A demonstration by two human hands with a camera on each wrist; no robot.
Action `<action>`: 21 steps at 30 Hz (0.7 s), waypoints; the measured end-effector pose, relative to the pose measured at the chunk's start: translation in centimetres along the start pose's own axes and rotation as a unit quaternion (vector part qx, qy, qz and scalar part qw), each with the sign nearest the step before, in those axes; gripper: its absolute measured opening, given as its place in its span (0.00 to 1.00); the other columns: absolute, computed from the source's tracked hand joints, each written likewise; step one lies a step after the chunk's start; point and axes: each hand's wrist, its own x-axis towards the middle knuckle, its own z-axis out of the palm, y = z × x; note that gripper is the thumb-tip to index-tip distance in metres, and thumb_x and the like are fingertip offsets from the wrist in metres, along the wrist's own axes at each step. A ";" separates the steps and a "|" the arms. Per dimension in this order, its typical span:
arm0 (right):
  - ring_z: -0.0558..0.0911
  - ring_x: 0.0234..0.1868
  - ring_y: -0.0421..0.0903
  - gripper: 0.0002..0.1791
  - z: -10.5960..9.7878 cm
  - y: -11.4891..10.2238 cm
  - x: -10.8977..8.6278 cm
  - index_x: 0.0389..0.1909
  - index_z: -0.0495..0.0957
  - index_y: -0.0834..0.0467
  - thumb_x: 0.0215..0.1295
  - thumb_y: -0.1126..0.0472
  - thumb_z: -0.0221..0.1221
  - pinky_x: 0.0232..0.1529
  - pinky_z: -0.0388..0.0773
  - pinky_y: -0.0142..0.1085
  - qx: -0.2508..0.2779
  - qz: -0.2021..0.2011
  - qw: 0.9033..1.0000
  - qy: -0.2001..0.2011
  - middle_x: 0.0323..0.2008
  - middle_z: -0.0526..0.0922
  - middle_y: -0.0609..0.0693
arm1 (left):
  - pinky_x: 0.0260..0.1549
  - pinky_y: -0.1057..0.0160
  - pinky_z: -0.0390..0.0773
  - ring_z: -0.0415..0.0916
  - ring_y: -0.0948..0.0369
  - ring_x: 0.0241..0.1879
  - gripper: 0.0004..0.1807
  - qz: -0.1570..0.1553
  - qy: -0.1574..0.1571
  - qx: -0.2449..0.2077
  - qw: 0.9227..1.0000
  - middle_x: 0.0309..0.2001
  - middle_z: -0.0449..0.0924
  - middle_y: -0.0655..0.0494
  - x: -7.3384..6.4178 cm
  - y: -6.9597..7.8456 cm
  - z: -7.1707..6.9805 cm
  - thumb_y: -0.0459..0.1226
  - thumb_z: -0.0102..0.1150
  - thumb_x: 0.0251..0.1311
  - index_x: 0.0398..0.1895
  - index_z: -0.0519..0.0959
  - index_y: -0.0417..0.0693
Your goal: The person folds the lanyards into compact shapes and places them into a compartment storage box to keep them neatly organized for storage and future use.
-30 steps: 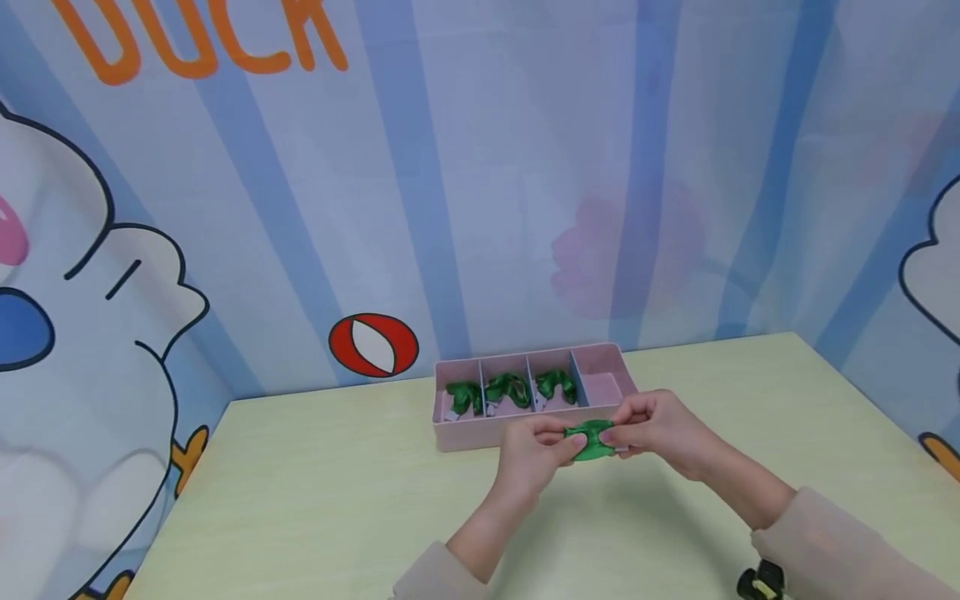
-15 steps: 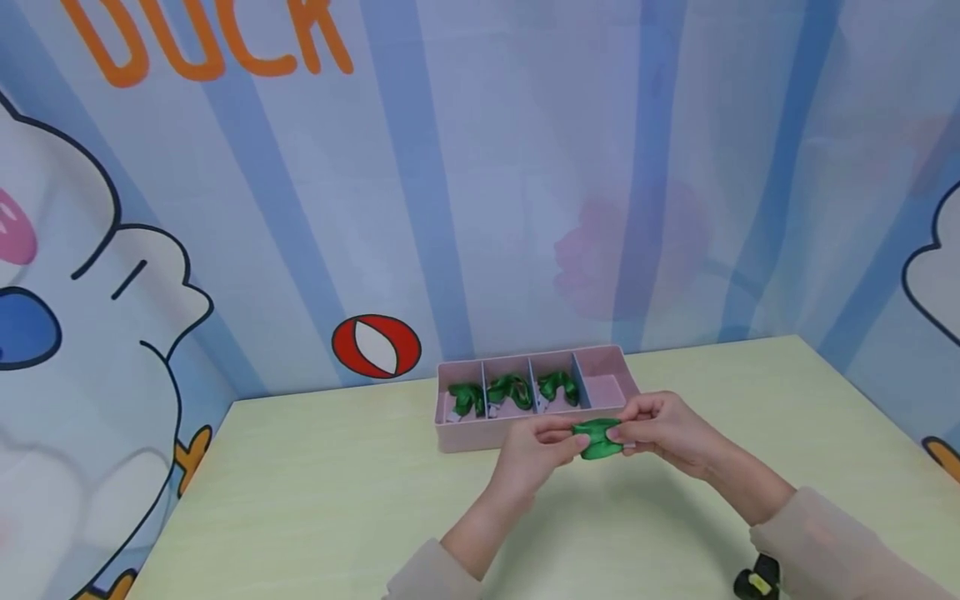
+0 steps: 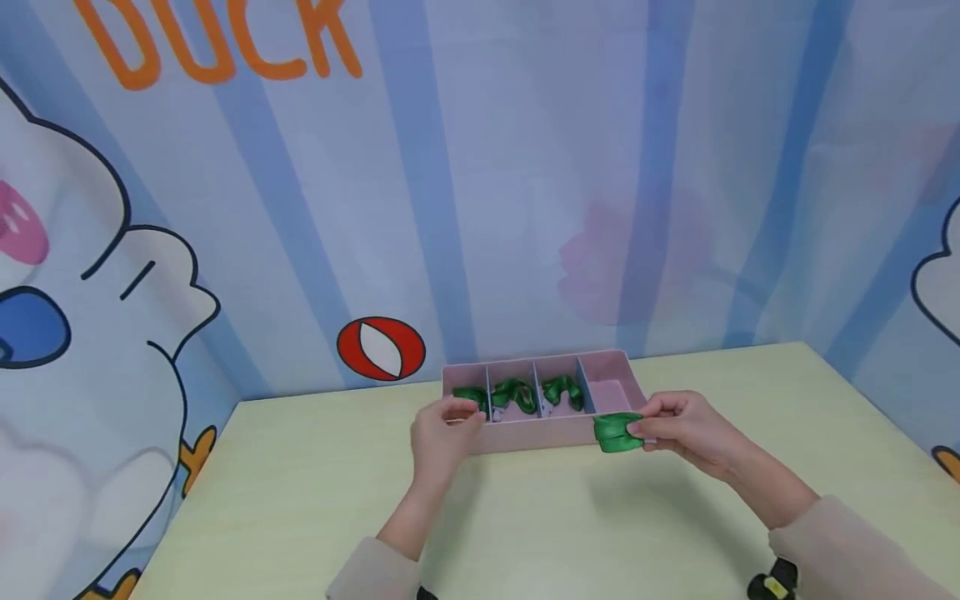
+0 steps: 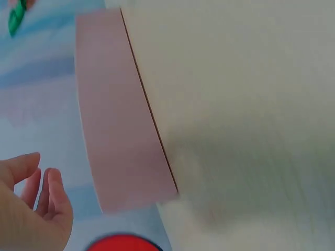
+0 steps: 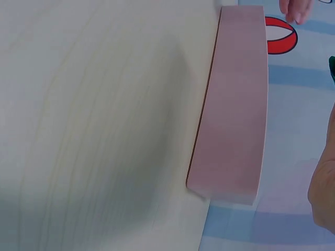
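In the head view my right hand (image 3: 693,435) pinches a shiny green fabric band (image 3: 617,433) between thumb and fingers. It hangs folded in the air before the right part of a pink divided box (image 3: 536,434). My left hand (image 3: 441,440) is apart from it, with loosely bent fingers and nothing in them, in front of the box's left end. Similar green bands (image 3: 514,395) lie in the three left compartments; my left fingers partly cover the leftmost. The right compartment holds none. In the left wrist view the left hand (image 4: 36,217) shows thumb and fingers apart.
The box stands at the back of a pale yellow table (image 3: 330,483), against a printed blue-striped backdrop (image 3: 510,167). A small black object (image 3: 772,582) shows beneath the right sleeve. Low dividers (image 3: 587,387) separate the compartments.
Both hands were on the green band. My left hand has let go and moved left, while the right hand keeps hold and has shifted slightly right.
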 end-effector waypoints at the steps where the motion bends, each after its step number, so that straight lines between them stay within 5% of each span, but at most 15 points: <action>1: 0.81 0.29 0.37 0.12 -0.3 -0.1 -0.1 0.25 0.80 0.52 0.63 0.71 0.56 0.35 0.80 0.30 0.000 0.001 1.000 0.003 0.27 0.80 0.45 | 0.36 0.63 0.81 0.77 0.57 0.38 0.07 0.004 0.023 0.015 1.000 0.36 0.82 0.52 0.5 -0.4 -0.5 0.35 0.65 0.55 0.37 0.84 0.44; 5: 0.81 0.31 0.39 0.12 -1.2 -0.2 -0.2 0.25 0.80 0.52 0.63 0.70 0.55 0.35 0.80 0.30 0.003 0.006 1.000 0.012 0.29 0.78 0.46 | 0.40 0.58 0.80 0.78 0.53 0.41 0.11 0.002 0.070 0.060 0.996 0.40 0.82 0.47 2.2 -1.9 -2.0 0.34 0.63 0.56 0.42 0.82 0.42; 15: 0.82 0.30 0.40 0.12 -2.7 0.2 0.7 0.24 0.80 0.53 0.63 0.70 0.56 0.35 0.81 0.30 0.043 0.011 0.996 0.082 0.31 0.79 0.47 | 0.42 0.56 0.80 0.75 0.48 0.47 0.17 -0.037 0.026 0.094 0.995 0.46 0.80 0.41 4.1 -4.1 -1.9 0.32 0.59 0.58 0.51 0.78 0.36; 21: 0.83 0.30 0.40 0.12 -3.4 0.4 2.1 0.22 0.80 0.54 0.61 0.71 0.57 0.35 0.81 0.31 0.078 0.024 0.986 0.142 0.30 0.79 0.47 | 0.40 0.56 0.80 0.76 0.49 0.45 0.15 -0.011 0.035 0.110 0.993 0.44 0.80 0.41 5.2 -4.1 -1.2 0.32 0.57 0.59 0.49 0.79 0.36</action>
